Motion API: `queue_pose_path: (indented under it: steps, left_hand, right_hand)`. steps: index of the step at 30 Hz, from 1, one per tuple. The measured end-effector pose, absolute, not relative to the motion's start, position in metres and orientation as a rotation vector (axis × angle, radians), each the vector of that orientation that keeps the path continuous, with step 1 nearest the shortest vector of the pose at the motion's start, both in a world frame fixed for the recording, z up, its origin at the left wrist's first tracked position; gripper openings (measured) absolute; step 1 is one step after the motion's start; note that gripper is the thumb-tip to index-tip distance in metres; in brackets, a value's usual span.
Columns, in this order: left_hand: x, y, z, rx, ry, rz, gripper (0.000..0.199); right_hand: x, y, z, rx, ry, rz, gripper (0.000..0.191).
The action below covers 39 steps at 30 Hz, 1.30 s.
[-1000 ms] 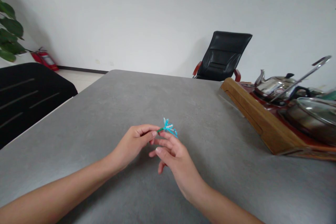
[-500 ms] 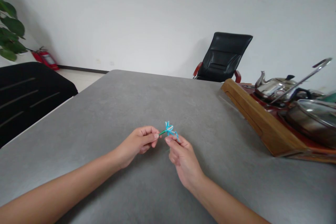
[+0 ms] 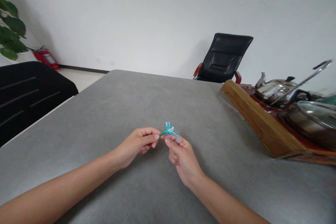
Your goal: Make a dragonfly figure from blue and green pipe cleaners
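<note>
A small craft flower with looped blue petals edged by pale beads and a green stem is held above the grey table. My left hand pinches the green stem between thumb and forefinger, its fingers closed. On the other side, my right hand is closed with thumb and forefinger at the lower right blue petals. Part of those petals is hidden behind the right fingertips.
At the right stands a wooden tea tray bearing a steel kettle and a glass-lidded pot. Beyond the table is a black office chair. To the left are another black chair, a plant and a red fire extinguisher.
The lower right petals have shifted slightly down under my right fingers. Both hands stay almost in the same place, and the view has moved a little.
</note>
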State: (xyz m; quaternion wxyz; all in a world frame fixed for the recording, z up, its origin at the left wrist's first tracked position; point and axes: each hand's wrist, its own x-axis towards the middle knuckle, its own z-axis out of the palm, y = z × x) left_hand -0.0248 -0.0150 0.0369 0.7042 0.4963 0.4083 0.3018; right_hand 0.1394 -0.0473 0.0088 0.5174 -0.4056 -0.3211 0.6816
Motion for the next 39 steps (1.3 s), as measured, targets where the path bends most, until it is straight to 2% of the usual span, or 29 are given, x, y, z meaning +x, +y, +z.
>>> queue_pose_path:
  steps: [11, 17, 23, 28, 33, 39]
  left_hand:
    - [-0.023, -0.019, 0.039, 1.042, 0.782, 0.694, 0.017]
    - [-0.023, -0.021, 0.043, 1.124, 0.858, 0.675, 0.029]
    - [-0.024, -0.023, 0.046, 1.068, 0.813, 0.707, 0.02]
    - [-0.025, -0.023, 0.049, 1.04, 0.827, 0.723, 0.027]
    - [-0.026, -0.021, 0.046, 0.927, 0.768, 0.756, 0.019]
    - [-0.027, -0.019, 0.045, 0.878, 0.748, 0.75, 0.024]
  right_hand:
    - [0.141, -0.048, 0.008, -0.953, -0.783, 1.67, 0.017]
    - [0.141, -0.049, 0.01, -0.967, -0.796, 1.708, 0.019]
    - [0.142, -0.053, 0.012, -0.99, -0.812, 1.726, 0.019]
    - [0.142, -0.054, 0.015, -1.036, -0.833, 1.725, 0.02]
    - [0.145, -0.051, 0.016, -1.041, -0.841, 1.697, 0.02]
    - [0.151, -0.05, 0.02, -1.05, -0.876, 1.662, 0.02]
